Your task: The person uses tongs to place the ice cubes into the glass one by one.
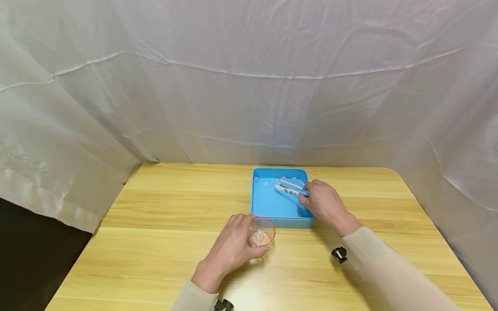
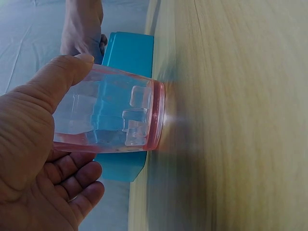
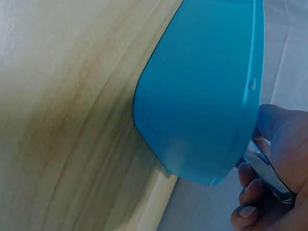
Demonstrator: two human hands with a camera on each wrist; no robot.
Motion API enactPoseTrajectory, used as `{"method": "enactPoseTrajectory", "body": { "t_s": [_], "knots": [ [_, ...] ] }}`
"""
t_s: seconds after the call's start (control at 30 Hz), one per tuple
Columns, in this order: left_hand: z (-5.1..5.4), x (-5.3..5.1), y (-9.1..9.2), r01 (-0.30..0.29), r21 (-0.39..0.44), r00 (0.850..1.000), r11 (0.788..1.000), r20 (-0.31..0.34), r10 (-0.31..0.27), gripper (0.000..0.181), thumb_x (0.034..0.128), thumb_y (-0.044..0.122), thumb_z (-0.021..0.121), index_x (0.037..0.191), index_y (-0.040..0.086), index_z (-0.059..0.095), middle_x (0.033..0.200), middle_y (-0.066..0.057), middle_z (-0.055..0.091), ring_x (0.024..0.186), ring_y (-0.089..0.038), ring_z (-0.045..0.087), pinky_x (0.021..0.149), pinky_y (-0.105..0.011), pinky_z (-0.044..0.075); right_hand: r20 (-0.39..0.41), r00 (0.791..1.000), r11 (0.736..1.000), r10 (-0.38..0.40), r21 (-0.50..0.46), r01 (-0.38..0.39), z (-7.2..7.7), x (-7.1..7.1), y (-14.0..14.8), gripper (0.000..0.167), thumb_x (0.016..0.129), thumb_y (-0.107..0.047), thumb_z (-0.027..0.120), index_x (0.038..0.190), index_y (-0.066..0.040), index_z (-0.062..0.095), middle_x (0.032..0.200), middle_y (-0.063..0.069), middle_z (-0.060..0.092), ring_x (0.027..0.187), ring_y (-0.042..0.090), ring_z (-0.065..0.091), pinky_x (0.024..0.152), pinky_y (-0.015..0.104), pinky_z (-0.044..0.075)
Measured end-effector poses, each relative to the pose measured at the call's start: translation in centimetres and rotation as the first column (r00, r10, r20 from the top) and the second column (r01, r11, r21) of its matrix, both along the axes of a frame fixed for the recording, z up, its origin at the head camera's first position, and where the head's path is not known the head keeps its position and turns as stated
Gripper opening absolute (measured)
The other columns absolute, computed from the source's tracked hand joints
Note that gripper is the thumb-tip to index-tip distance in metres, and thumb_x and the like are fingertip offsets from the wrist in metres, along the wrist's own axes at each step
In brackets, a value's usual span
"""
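My left hand [image 1: 232,244] grips a clear, pink-tinted glass [image 2: 110,113] between thumb and fingers, close to the front of a blue tray [image 1: 282,223]. Several clear ice-like cubes [image 2: 137,115] lie at the bottom of the glass. Over the tray's right side, my right hand [image 1: 324,202] holds white-and-blue tongs [image 1: 287,190], their tips pointing left into the tray. More clear cubes [image 1: 266,184] are scattered along the tray's far part, some near the tong tips. Whether the tips pinch a cube is too small to tell. The tray wall hides the tips in the right wrist view.
The tray stands on a wood-grain table [image 1: 163,233], toward its far edge. A pale grey curtain [image 1: 249,103] hangs behind and at both sides. Black wrist-camera mounts [image 1: 339,255] sit by the sleeves.
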State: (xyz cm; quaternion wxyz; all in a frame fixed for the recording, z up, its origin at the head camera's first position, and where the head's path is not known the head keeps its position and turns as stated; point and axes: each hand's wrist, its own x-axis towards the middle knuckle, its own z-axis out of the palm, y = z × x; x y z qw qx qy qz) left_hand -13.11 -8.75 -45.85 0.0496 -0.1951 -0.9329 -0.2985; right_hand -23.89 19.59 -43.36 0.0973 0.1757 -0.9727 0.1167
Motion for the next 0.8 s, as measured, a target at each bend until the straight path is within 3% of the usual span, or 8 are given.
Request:
{"method": "enactPoseTrajectory", "body": {
  "t_s": [0.23, 0.8],
  "knots": [
    [-0.04, 0.02, 0.03, 0.002, 0.002, 1.0, 1.0, 0.001, -0.002, 0.077, 0.0777, 0.045, 0.093, 0.136, 0.006, 0.062, 0.125, -0.005, 0.067, 0.117, -0.02, 0.058, 0.101, -0.039, 0.054, 0.033, 0.999, 1.0, 0.0, 0.014, -0.001, 0.01, 0.3, -0.3, 0.02, 0.095, -0.021, 0.071, 0.09, -0.002, 0.068, 0.074, 0.004, 0.051, 0.065, 0.019, 0.048, 0.057, 0.029, 0.039],
    [-0.28, 0.03, 0.0, 0.0, 0.004, 1.0, 1.0, -0.005, 0.0, 0.077, 0.0774, 0.044, 0.093, 0.137, 0.007, 0.062, 0.124, -0.004, 0.067, 0.117, -0.019, 0.058, 0.101, -0.039, 0.055, -0.01, 0.999, 0.999, 0.041, -0.012, -0.042, -0.37, 0.43, -0.98, 0.022, 0.093, -0.017, 0.071, 0.077, -0.009, 0.058, 0.07, 0.002, 0.047, 0.062, 0.018, 0.044, 0.054, 0.027, 0.036]
  ]
}}
